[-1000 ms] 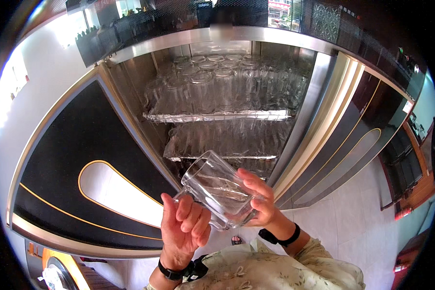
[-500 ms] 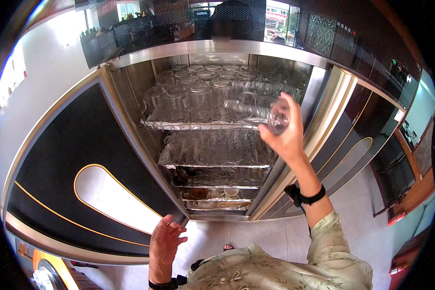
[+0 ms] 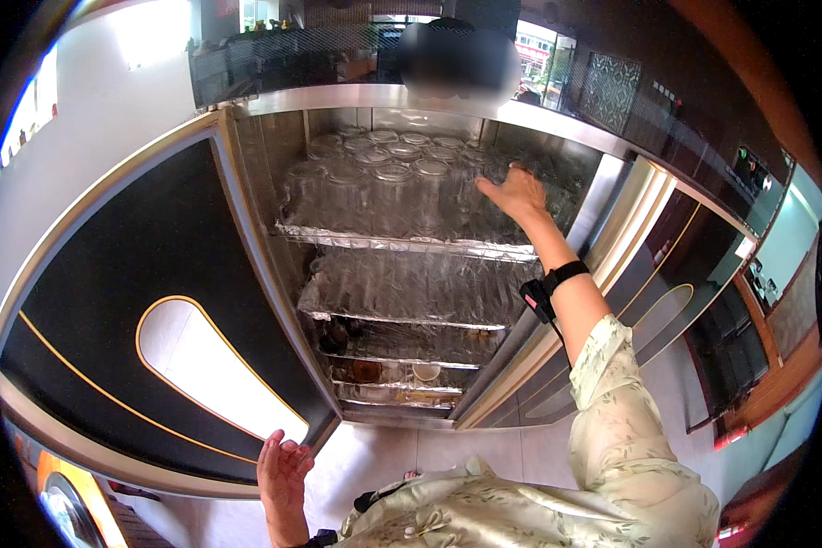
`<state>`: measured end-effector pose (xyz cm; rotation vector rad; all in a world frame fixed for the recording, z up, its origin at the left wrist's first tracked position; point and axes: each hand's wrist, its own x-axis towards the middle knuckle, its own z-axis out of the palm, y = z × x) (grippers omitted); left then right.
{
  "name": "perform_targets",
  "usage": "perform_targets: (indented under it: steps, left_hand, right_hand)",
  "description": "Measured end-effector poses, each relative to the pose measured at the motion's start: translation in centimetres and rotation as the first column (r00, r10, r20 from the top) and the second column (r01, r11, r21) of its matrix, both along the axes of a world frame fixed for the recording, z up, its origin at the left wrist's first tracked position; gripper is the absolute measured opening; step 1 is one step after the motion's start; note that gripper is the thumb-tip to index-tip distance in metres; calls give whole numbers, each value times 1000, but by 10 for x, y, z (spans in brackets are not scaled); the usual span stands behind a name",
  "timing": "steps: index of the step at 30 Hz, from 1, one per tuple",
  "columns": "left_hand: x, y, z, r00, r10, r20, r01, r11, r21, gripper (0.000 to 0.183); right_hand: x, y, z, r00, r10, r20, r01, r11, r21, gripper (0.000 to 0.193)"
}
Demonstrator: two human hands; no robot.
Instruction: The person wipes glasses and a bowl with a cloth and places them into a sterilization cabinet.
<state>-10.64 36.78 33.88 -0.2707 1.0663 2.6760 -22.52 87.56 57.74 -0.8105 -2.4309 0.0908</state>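
My right hand (image 3: 522, 194) reaches into the cabinet at the right side of the top shelf, thumb and fingers apart. Beside it stand several upside-down clear glasses (image 3: 393, 172) in rows, the nearer ones larger. No glass shows plainly in that hand; the glassware around its fingertips is dim and blurred. The foil-lined top shelf (image 3: 384, 239) carries these glasses. Low at the left, my left hand (image 3: 283, 464) is held loosely open and empty, near the lower edge of the open left door (image 3: 110, 301).
Lower foil-covered shelves (image 3: 393, 297) hang below, with a white cup (image 3: 426, 372) and a brown bowl-like item (image 3: 366, 371) on one. The right door (image 3: 648, 274) stands open too. Tiled floor (image 3: 457, 449) lies underneath. An orange-and-black object (image 3: 73, 507) is at the lower left.
My right hand has moved farther into the top shelf, and the clear glass it held is no longer visible in it. My left hand has shifted slightly left and down.
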Motion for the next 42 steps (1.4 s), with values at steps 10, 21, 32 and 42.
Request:
perform_targets:
  steps: [10, 21, 32, 42]
  left_hand:
    - [9, -31, -20, 985, 169, 42, -169, 986, -1, 20]
    - [17, -40, -16, 975, 208, 80, -209, 978, 9, 16]
    - [31, -61, -17, 980, 185, 77, -187, 982, 15, 24]
    - [77, -91, -47, 995, 42, 87, -26, 982, -185, 29]
  right_hand:
    - [-49, -5, 8, 962, -7, 271, 76, 967, -242, 83]
    - [-96, 26, -22, 968, -207, 139, 231, 955, -187, 108]
    - [-89, 41, -36, 974, 217, -57, -206, 761, -615, 100]
    - [42, -86, -54, 770, 577, -274, -498, 811, 308, 47]
